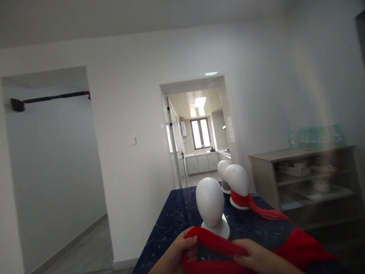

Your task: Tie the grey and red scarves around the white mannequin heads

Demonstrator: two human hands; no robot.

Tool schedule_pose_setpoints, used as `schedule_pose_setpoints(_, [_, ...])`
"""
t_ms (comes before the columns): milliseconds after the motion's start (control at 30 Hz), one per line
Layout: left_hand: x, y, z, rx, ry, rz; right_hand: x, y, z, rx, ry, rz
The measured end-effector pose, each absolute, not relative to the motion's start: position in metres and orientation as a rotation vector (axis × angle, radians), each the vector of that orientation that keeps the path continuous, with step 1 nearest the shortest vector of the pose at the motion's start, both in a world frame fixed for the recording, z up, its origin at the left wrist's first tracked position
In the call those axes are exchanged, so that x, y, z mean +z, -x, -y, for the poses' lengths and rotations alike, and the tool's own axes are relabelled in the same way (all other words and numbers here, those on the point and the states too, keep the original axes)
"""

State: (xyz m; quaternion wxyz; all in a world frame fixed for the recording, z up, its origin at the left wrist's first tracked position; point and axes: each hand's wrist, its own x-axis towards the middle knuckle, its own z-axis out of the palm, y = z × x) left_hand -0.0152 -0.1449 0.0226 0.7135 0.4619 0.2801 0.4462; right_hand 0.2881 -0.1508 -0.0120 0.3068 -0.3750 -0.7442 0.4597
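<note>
My left hand (179, 251) and my right hand (261, 257) both grip a red scarf (299, 247) at the bottom of the view, stretching a band of it between them. Just beyond the scarf stands a white featureless mannequin head (210, 203) on a round base, bare at the neck. Behind it a second white mannequin head (238, 180) wears a red scarf (245, 200) tied around its neck, with the tail trailing to the right. A third white mannequin head (222, 167) shows partly behind that one. All stand on a dark blue marbled table (171, 224).
A wooden shelf unit (302, 179) with items on it stands against the right wall. Straight ahead, a doorway (199, 129) opens onto a lit kitchen. Another opening on the left has a black bar (51, 98) across its top. The table's left edge drops to a grey floor.
</note>
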Motion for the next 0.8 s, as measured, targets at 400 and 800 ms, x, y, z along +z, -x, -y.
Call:
schedule_pose_setpoints(400, [0.128,0.046,0.162,0.615,-2.175,-1.217,0.038,-0.338,0.154,1.13,1.229,2.188])
schedule_pose_setpoints(800, [0.229,0.039,0.066,0.499,-3.117,-1.591,0.123,-0.367,0.051,1.718,0.554,1.649])
